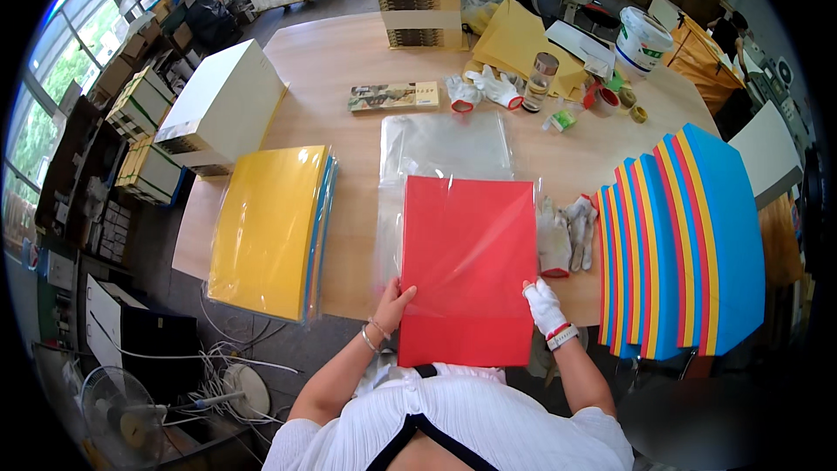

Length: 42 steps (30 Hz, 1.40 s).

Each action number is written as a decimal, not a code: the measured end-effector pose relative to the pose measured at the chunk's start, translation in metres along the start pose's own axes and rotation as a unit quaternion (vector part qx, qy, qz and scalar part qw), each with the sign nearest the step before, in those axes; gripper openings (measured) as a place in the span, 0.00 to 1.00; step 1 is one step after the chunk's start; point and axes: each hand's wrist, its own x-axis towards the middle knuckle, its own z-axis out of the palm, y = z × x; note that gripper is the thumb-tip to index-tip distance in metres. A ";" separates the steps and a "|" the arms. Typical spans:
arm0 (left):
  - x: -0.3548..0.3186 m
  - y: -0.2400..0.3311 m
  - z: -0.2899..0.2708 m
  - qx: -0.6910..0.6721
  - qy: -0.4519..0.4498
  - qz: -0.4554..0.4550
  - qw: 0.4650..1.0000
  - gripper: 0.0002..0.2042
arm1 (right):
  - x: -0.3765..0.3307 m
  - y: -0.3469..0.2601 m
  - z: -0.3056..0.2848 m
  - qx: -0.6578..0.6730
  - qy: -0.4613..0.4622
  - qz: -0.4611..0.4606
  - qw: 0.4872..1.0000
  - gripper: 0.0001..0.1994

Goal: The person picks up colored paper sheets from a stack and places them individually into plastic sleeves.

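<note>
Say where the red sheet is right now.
In the head view, the red sheet is at the lower middle, between the bare left hand and the gloved right hand, overlapping the clear plastic.

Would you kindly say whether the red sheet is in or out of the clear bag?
The red sheet appears partly in: the clear bag glints over all but its lower end.

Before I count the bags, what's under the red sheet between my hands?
Clear plastic bags show past the far edge of the red sheet, on the wood-toned table, and seem to run beneath the sheet. Whatever else lies underneath is covered.
</note>
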 end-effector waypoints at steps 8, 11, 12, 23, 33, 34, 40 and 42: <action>-0.065 -0.021 -0.032 0.115 -0.015 0.075 0.990 0.15 | -0.061 -0.004 0.020 -0.167 0.053 -0.019 0.984 0.16; -0.080 -0.021 -0.043 0.218 -0.020 0.037 0.975 0.17 | -0.083 0.004 0.024 -0.138 0.021 -0.041 0.989 0.16; -0.085 -0.038 -0.048 0.135 -0.020 0.030 0.990 0.18 | -0.093 0.001 0.026 -0.140 0.023 -0.061 0.988 0.15; -0.109 0.001 -0.028 0.384 -0.004 -0.018 0.923 0.16 | -0.092 0.047 0.036 -0.290 0.057 -0.024 0.955 0.21; -0.098 -0.006 -0.024 0.365 0.042 0.019 0.930 0.14 | -0.084 0.032 0.035 -0.239 0.028 0.008 0.971 0.20; -0.100 -0.010 -0.025 0.333 0.047 0.018 0.942 0.13 | -0.088 0.022 0.033 -0.202 0.002 0.001 0.979 0.19; -0.102 0.011 -0.011 0.206 0.057 -0.009 0.977 0.10 | -0.081 0.018 0.022 -0.093 -0.033 0.025 0.995 0.13; -0.096 0.000 -0.015 0.149 0.067 -0.101 0.981 0.11 | -0.086 0.039 0.032 0.008 -0.023 0.101 0.995 0.10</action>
